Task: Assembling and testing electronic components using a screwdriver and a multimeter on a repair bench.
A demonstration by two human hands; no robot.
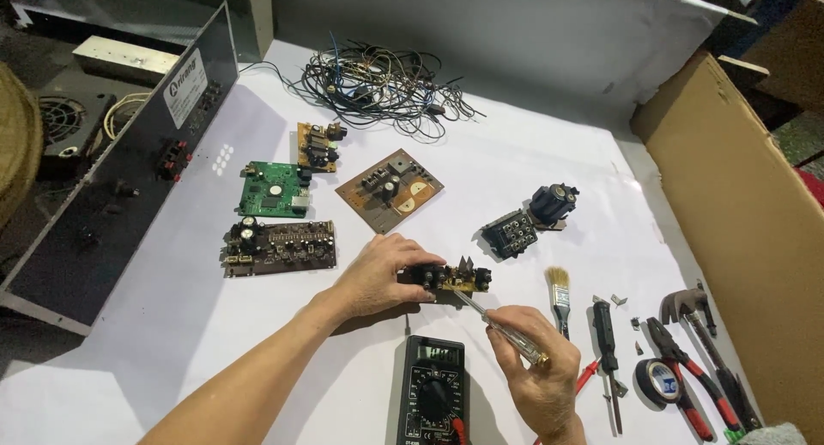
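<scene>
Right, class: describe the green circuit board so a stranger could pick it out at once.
Start at the black amplifier chassis standing along the left of the white table. Just right of it lie three boards in a cluster; the green circuit board is the square middle one, the only green board among brown neighbours.

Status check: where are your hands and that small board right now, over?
Left hand clamps small circuit board on the white table. Right hand holds clear-handled screwdriver, tip at the board. Multimeter sits just below, paintbrush to the right; nothing obstructing.
</scene>
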